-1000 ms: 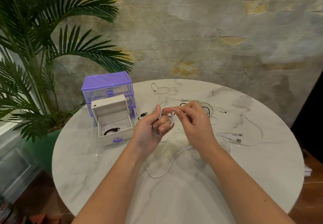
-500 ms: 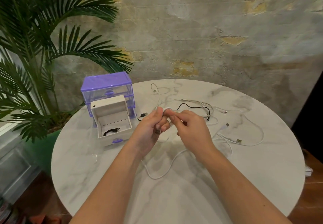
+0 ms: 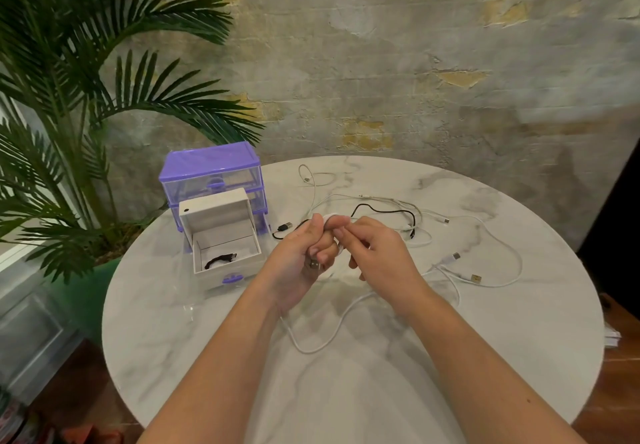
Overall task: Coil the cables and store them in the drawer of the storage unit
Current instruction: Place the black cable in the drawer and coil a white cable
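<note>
- White cable (image 3: pixel 313 346) wound in small loops round the left hand's (image 3: pixel 304 256) fingers, above the table's (image 3: pixel 381 391) middle; loose tail dropping off the hand and curving across the marble toward the near edge, a metal plug showing at the palm.
- Left hand curled about the coil, thumb up against the loops.
- Right hand (image 3: pixel 377 253) just beside it, fingertips pinching the cable at the coil (exact grip partly hidden by the left fingers).
- Black cable (image 3: pixel 384 208) lying loose beyond the hands, one plug end near the drawer.
- More white cables (image 3: pixel 485 270) sprawled to the right and toward the far side, plugs lying apart on the marble.
- Drawer (image 3: pixel 227 253) pulled out of the unit's bottom slot and resting on the table left of the hands, a small black cable piece (image 3: pixel 220 259) on its floor (coiled or not, cannot tell).
- Purple unit (image 3: pixel 211 170) behind the drawer, at the table's left rear.
- Palm (image 3: pixel 86 80) in a green pot past the table's left edge, against a mottled wall.
</note>
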A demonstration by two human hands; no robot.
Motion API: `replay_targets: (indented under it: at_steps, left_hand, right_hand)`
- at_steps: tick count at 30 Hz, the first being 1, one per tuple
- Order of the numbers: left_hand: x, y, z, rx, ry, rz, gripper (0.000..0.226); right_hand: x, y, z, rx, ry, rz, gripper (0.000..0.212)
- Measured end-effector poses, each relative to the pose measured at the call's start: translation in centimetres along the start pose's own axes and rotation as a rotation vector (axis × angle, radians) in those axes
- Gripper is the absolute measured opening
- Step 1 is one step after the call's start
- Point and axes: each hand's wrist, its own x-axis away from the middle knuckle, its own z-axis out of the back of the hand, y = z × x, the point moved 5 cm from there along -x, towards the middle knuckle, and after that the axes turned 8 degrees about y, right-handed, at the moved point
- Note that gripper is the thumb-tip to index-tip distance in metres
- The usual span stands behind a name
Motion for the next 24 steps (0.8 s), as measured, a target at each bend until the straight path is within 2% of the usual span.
replay_targets:
  at_steps: [4, 7, 9, 11, 14, 16, 20, 24]
  left_hand:
    - [-0.1, -0.2, 0.0, -0.005, -0.016, 0.014, 0.041]
    - [-0.5, -0.1, 0.5, 0.038, 0.050, 0.012, 0.033]
    - [-0.8, 0.0, 1.0, 0.064, 0.093, 0.028, 0.032]
    - [-0.9, 0.0, 1.4, 0.082, 0.107, 0.050, 0.033]
    - [-1.0, 0.0, 1.5, 0.125, 0.106, 0.073, 0.037]
    - [-0.9, 0.0, 1.4, 0.156, 0.106, 0.093, 0.040]
    - [-0.5, 0.1, 1.5, 0.175, 0.103, 0.129, 0.043]
    - [-0.2, 0.1, 1.3, 0.107, 0.095, 0.133, 0.040]
  right_hand:
    - [0.0, -0.2, 0.6, 0.168, 0.063, 0.057, 0.021]
    - [0.1, -1.0, 0.7, 0.435, 0.133, 0.118, 0.025]
    - [0.0, -1.1, 0.5, 0.492, 0.128, 0.124, 0.025]
    - [-0.2, -0.6, 0.3, 0.383, 0.072, 0.067, 0.023]
    - [-0.5, -0.2, 0.2, -0.075, -0.052, -0.109, 0.022]
    - [-0.2, -0.3, 0.1, -0.271, -0.144, -0.216, 0.022]
    - [0.0, -0.5, 0.1, -0.352, -0.239, -0.256, 0.025]
    - [-0.1, -0.2, 0.4, -0.332, -0.195, -0.214, 0.025]
